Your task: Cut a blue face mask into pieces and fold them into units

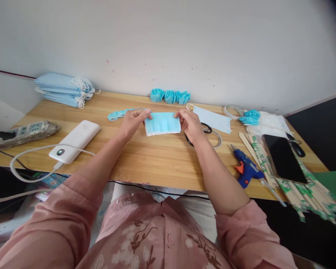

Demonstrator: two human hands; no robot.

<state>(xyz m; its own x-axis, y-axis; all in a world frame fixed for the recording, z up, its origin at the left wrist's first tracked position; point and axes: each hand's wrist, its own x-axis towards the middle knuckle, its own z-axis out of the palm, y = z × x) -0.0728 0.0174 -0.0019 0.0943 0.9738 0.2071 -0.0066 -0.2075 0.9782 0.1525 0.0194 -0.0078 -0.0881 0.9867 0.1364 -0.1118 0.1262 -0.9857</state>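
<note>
A light blue face mask piece is stretched flat between both hands just above the wooden table. My left hand pinches its left edge with thumb and fingers closed. My right hand pinches its right edge the same way. Black-handled scissors lie right under my right hand. A pleated blue strip lies just left of my left hand.
A stack of blue masks sits at back left, folded blue rosettes by the wall, another mask and tape rolls to the right. A blue glue gun, wooden sticks, a phone, a white power bank and a power strip lie around.
</note>
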